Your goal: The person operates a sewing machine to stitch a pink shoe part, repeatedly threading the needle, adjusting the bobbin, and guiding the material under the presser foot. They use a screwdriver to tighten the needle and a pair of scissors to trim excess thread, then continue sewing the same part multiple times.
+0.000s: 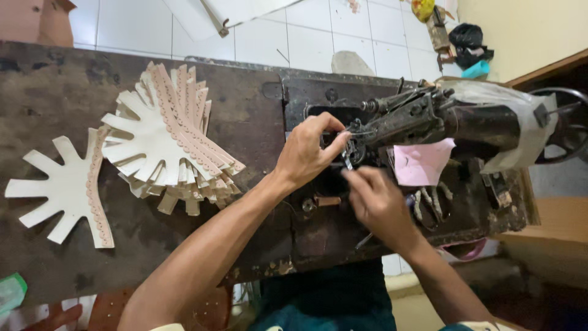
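Note:
An old black sewing machine [441, 119] lies across the right part of a dark worn wooden table [55, 92]. My left hand [306, 153] reaches to the needle area [349, 156], fingers pinched together at the metal parts there, likely on a thread too thin to see. My right hand [380, 202] sits just below the needle, fingertips pointing at it and pinched. A stack of cream fan-shaped cut pieces with pink scalloped trim [168, 138] lies left of my left arm. One single such piece [64, 187] lies further left.
A pink cloth scrap [422, 162] hangs at the machine's arm. The handwheel [566, 122] sits at the far right, under clear plastic wrap. White floor tiles [306, 37] show beyond the table. A green object [11, 293] lies at the lower left edge.

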